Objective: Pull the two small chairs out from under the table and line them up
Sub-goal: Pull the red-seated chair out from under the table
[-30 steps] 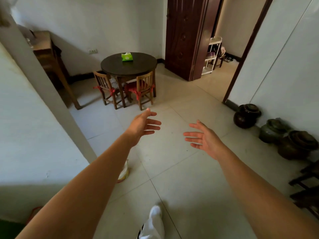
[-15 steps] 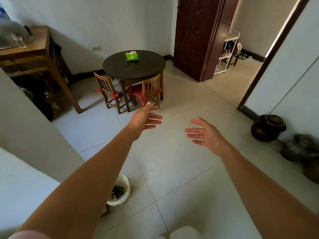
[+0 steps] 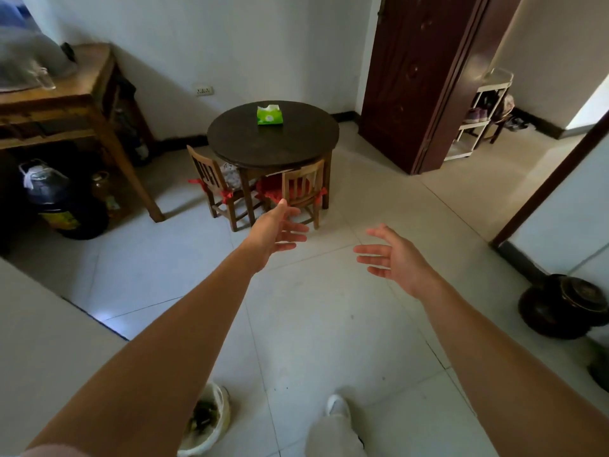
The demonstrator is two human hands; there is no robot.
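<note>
Two small wooden chairs with red cushions are tucked under a dark round table (image 3: 230, 140). The left chair (image 3: 211, 179) shows its slatted back on the table's left front side. The right chair (image 3: 304, 188) stands at the table's front, its back facing me. My left hand (image 3: 275, 230) reaches forward with fingers spread, empty, and overlaps the right chair's lower legs in the picture. My right hand (image 3: 393, 255) is held out to the right over the tiled floor, open and empty, well short of both chairs.
A green tissue pack (image 3: 269, 115) lies on the table. A tall wooden side table (image 3: 75, 103) with jugs beneath stands at left. A dark door (image 3: 418, 77), dark clay pots (image 3: 560, 305) at right, a white bin (image 3: 206, 420) by my foot (image 3: 337, 407).
I have walked closer: the table and chairs appear larger and nearer. Both hands stay outstretched and open, the left now overlapping the right chair's legs in the picture.
</note>
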